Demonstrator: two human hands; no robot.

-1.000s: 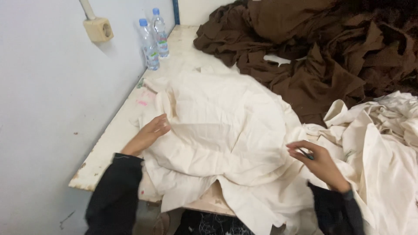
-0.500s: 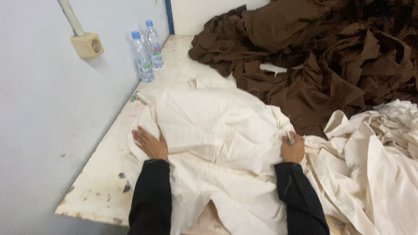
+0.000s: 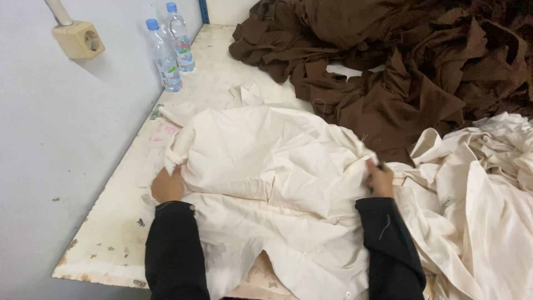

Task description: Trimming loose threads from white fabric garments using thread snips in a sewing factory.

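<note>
Both hands pinned the cream garment flat mid-table, spreading step under way.

My left hand (image 3: pixel 167 186) gripped the bunched left end of the cream garment (image 3: pixel 261 166), fingers closed on the fabric; my right hand (image 3: pixel 380 179) pinched the right edge, fingers shut on the cloth. The garment lay across the worn white table (image 3: pixel 111 233) between my black sleeves (image 3: pixel 175 244), its long axis running from nine o'clock to three o'clock, the knotted end pointing to nine. By my reading, I was stretching it taut; the next move called for an even outward pull from both hands to take out the folds. The brown fabric pile (image 3: pixel 400 72) sat at one o'clock, two water bottles (image 3: pixel 169 50) at eleven, more cream cloth (image 3: pixel 483 189) heaped at three.
</note>
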